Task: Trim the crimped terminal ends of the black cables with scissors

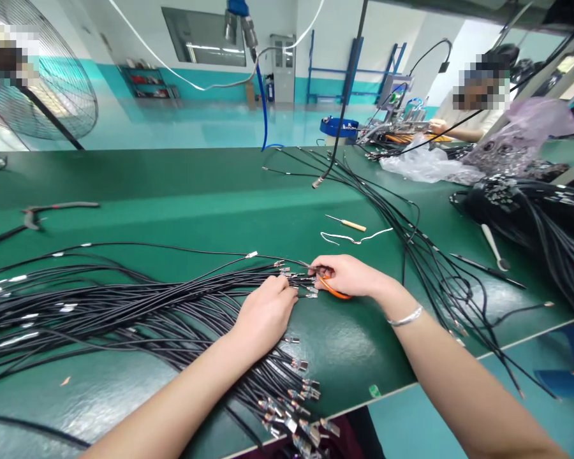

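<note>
My left hand [266,311] is closed around several black cables [205,284] near their ends, where metal terminals [310,292] stick out past the fingers. To its right, my right hand [342,273] grips a pair of scissors with orange handles [335,291]. The short blades point left toward the cable ends; whether they touch a cable cannot be made out. Many more black cables with white labels [67,308] fan out under and left of my left hand. Their terminals [291,421] bunch at the table's front edge.
On the green table [172,210] lie a yellow-handled pick [354,225], a white tie [356,241], a brush [495,248] and cutters [33,217]. Another cable bundle [425,245] spreads to the right. A connector [318,182] hangs overhead. A co-worker [478,95] sits at the back right.
</note>
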A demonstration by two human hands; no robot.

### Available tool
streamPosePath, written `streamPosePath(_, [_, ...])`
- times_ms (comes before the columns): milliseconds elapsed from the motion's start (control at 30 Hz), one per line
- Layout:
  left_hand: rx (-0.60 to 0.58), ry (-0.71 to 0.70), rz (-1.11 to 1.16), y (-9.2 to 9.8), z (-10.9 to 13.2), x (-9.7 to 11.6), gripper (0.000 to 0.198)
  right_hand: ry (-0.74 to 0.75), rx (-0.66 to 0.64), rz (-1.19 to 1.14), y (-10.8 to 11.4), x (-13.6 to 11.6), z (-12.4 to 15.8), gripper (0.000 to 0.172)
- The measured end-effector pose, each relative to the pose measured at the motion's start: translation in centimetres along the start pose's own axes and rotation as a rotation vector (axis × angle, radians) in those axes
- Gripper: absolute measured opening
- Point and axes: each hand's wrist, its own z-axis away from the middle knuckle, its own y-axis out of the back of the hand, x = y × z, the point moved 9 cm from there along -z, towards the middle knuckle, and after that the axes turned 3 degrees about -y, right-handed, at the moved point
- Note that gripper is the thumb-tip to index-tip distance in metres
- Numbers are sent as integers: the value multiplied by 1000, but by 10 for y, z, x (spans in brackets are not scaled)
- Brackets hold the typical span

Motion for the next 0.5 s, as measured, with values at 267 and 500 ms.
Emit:
streamPosePath(267, [172, -36, 260, 24, 11, -5, 17, 33, 233, -178, 26, -27, 14, 14])
streamPosePath(500, [230, 59, 463, 31, 17, -15, 20, 206, 63, -354, 17, -56, 27, 16])
